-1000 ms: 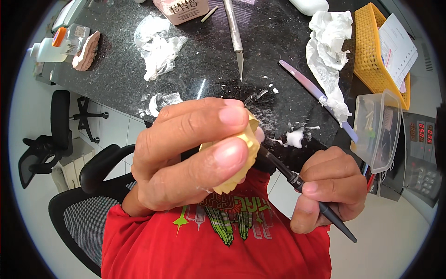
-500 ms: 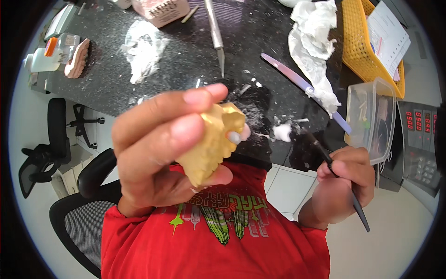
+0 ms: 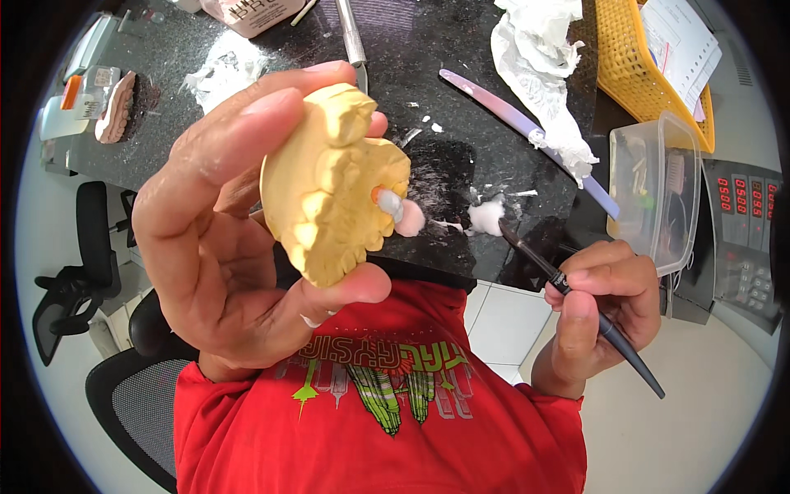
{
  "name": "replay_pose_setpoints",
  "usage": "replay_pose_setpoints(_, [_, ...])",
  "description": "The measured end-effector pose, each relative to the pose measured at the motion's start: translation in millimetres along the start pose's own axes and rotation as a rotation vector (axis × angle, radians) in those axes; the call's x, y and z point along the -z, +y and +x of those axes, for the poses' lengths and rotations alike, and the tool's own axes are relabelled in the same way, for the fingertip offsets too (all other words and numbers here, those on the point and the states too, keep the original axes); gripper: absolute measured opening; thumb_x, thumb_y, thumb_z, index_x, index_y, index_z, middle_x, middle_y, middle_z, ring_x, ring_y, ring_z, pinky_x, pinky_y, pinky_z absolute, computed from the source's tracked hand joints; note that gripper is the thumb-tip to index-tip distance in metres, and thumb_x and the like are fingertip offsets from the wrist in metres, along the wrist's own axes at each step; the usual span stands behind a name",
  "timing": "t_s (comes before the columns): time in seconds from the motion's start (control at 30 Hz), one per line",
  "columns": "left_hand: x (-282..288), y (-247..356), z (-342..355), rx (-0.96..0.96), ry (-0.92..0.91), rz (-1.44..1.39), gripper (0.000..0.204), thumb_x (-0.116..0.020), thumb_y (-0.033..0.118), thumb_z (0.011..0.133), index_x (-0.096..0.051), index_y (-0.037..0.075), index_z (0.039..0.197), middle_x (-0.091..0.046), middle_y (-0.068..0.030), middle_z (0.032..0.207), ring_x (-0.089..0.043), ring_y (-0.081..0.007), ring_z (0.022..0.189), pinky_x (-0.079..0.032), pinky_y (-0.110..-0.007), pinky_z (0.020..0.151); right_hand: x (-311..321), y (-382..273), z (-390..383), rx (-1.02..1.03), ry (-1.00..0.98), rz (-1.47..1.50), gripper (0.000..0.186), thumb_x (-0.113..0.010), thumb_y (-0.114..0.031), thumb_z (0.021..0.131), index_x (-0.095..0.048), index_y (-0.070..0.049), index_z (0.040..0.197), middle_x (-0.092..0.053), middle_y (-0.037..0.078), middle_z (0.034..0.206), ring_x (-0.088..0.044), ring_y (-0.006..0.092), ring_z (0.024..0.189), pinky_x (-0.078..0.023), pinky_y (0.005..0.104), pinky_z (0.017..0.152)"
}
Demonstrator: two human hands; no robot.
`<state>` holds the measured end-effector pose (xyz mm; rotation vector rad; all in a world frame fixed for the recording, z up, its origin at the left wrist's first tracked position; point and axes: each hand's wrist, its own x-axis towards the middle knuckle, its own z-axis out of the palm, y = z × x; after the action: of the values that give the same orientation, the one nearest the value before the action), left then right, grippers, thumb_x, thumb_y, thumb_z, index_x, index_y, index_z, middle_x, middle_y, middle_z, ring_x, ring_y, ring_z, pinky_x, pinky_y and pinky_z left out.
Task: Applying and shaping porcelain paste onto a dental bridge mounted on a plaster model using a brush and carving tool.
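Note:
My left hand point(image 3: 218, 206) is closed around a yellow dental model point(image 3: 329, 185), fingers at its upper edge and thumb below. The model's tooth side faces up, with a small whitish-grey tooth-shaped piece point(image 3: 390, 204) on it. In my right hand point(image 3: 613, 305) a dark slim brush point(image 3: 613, 331) is pinched between thumb and fingers. Its tip is at the edge of a mound of white paste-like material point(image 3: 487, 216) on the black countertop point(image 3: 461, 169); whether it touches, I cannot tell. Part of a pinkish fingertip shows beside the whitish piece.
Crumpled white tissue point(image 3: 543, 49) and a lilac file-like strip point(image 3: 527, 132) lie beyond the paste. A metal-handled knife point(image 3: 350, 37) is behind the model. A clear plastic box point(image 3: 654, 198) and a yellow basket point(image 3: 658, 90) stand right; a pink dental model point(image 3: 115, 109) lies left.
My left hand has moved up and left and turned the dental model, so more of its tooth side shows. The brush tip has come down and left to the white mound.

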<state>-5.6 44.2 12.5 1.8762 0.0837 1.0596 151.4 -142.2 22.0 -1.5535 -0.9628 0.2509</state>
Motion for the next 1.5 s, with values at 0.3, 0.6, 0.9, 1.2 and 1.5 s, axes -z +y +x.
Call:
replay_pose_setpoints(0.3, [0, 3, -1, 0.062, -0.015, -0.003, 0.083, -0.074, 0.037, 0.072, -0.033, -0.005, 0.130, -0.042, -0.0340, 0.127, -0.056, -0.0383, 0.109, -0.053, -0.046, 0.087, 1, 0, 2, 0.010, -0.027, -0.008, 0.024, -0.064, -0.021, 0.083, -0.050, -0.001, 0.082, -0.050, 0.008, 0.065, -0.044, 0.0082, 0.049, -0.035, 0.0173, 0.043])
replay_pose_setpoints(0.6, [1, 5, 3, 0.074, -0.062, 0.017, 0.079, -0.075, 0.031, 0.073, -0.035, -0.007, 0.129, -0.043, -0.0312, 0.126, -0.059, -0.0350, 0.104, -0.055, -0.041, 0.085, 2, 2, 11, 0.293, -0.137, 0.248, 0.025, -0.066, 0.002, 0.071, -0.061, 0.005, 0.096, -0.057, 0.012, 0.071, -0.054, 0.0143, 0.052, -0.040, 0.0213, 0.042])
replay_pose_setpoints(0.9, [5, 1, 0, 0.002, -0.074, 0.016, 0.077, -0.080, 0.021, 0.069, -0.037, -0.005, 0.127, -0.041, -0.0288, 0.124, -0.060, -0.0310, 0.102, -0.057, -0.035, 0.081, -33, -3, 11, 0.423, -0.086, 0.132, 0.025, -0.069, -0.001, 0.064, -0.059, -0.002, 0.087, -0.057, 0.009, 0.071, -0.056, 0.0182, 0.052, -0.048, 0.0249, 0.042])
replay_pose_setpoints(1.2, [0, 3, 1, 0.046, -0.003, -0.011, 0.077, -0.082, 0.020, 0.065, -0.038, -0.002, 0.125, -0.041, -0.0255, 0.122, -0.062, -0.0281, 0.100, -0.058, -0.033, 0.080, -34, -1, 10, 0.456, -0.097, 0.045, 0.025, -0.068, -0.002, 0.063, -0.057, -0.003, 0.086, -0.057, 0.008, 0.069, -0.055, 0.0177, 0.051, -0.048, 0.0251, 0.041])
replay_pose_setpoints(1.5, [-1, 4, 0, 0.070, 0.012, -0.013, 0.078, -0.082, 0.020, 0.065, -0.038, -0.001, 0.125, -0.041, -0.0248, 0.122, -0.062, -0.0276, 0.100, -0.058, -0.033, 0.080, -35, 1, 10, 0.482, -0.108, 0.020, 0.026, -0.068, -0.002, 0.064, -0.056, -0.002, 0.087, -0.056, 0.008, 0.069, -0.055, 0.0177, 0.050, -0.047, 0.0252, 0.040])
